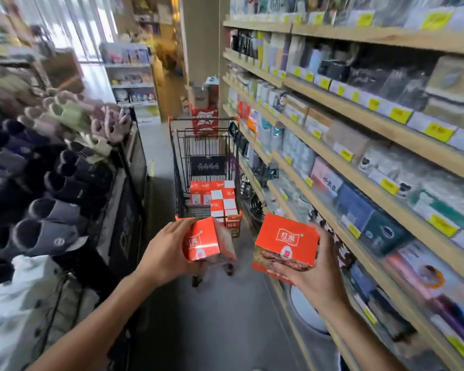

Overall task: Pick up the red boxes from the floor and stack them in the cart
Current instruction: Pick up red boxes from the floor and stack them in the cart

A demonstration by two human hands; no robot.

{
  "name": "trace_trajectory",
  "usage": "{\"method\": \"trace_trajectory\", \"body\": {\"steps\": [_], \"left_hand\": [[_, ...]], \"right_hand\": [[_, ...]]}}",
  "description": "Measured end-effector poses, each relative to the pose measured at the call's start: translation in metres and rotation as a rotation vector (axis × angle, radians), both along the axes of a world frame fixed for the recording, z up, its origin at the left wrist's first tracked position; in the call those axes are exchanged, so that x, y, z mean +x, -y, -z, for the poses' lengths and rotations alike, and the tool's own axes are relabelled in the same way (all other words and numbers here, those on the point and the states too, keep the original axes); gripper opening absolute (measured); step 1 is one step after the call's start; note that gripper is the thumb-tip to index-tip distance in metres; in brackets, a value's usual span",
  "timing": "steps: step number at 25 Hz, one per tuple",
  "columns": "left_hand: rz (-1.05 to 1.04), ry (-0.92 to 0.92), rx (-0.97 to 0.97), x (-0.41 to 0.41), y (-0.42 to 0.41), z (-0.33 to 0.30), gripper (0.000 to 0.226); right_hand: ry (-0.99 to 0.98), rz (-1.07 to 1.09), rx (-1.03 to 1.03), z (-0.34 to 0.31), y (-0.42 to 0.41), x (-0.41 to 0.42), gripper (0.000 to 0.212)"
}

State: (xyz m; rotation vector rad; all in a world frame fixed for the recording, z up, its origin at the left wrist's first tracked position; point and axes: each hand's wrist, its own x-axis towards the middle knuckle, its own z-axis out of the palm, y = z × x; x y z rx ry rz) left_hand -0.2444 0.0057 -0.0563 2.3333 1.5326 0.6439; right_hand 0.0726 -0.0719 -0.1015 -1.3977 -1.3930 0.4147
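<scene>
While each hand clasps one red box, the left hand (169, 253) wraps its fingers around the smaller-looking box (201, 243), which is tilted, and the right hand (315, 274) cups the second box (285, 243) from below and behind, thumb along its right edge. Both boxes are held in the air, apart from each other, above a grey floor (225, 325). The wire cart (205, 167) stands just ahead in the aisle, with more red boxes (214, 195) stacked in its basket. Wooden shelves (359, 145) of packaged goods line the right; slippers (48, 210) fill a rack at left.
</scene>
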Motion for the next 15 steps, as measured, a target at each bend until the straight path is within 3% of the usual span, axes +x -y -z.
{"method": "trace_trajectory", "body": {"steps": [9,15], "left_hand": [[-0.262,0.031,-0.017,0.021,-0.143,-0.007,0.12],[-0.373,0.081,-0.076,-0.002,-0.225,0.019,0.117]], "right_hand": [[-0.017,-0.246,-0.032,0.008,-0.214,0.024,0.11],[-0.025,-0.323,-0.093,0.028,-0.332,-0.002,0.106]]}}
